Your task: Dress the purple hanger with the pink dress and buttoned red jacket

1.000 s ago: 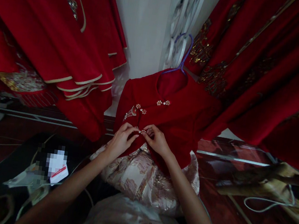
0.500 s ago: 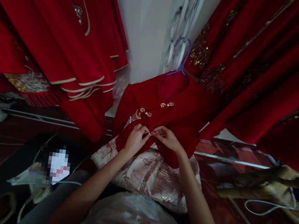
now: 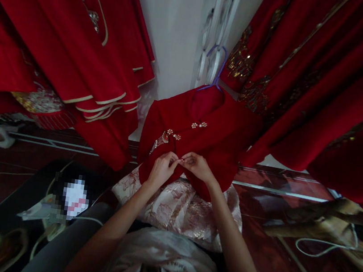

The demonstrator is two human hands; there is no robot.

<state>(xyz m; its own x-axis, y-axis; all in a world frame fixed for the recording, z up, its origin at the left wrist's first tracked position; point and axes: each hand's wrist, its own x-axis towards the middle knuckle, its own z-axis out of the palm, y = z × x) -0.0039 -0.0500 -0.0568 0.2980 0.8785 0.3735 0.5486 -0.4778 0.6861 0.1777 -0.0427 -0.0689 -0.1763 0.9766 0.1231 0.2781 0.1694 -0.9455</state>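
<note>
Fingers (image 3: 169, 156) half-hide a clasp (image 3: 182, 159), seemingly.

Red garments (image 3: 53, 37) hung L, gold-trimmed ones (image 3: 326, 91) R, w/ pale wall (image 3: 179, 27) btwn.

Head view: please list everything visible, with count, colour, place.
Jacket: 1, red, centre
Jewelled ornaments: several, whitish, jacket
Hanger: 1, purple, jacket neck
Patterned cloth: 1, pinkish, below jacket
Hanging garments: many, red, sides
Scrollwork: 1, white, behind hanger
Wall: 1, greyish, behind
Pixelated item: 1, white-red, left
Dark surface: 1, black, left
Wood pieces: several, brown, right
Cords: several, whitish, sides
Rails: several, whitish, along floor
Floor: 1, reddish, below
Shirt: 1, greyish-white, bottom
Left grip, right grip: 2, bare, jacket front
</note>
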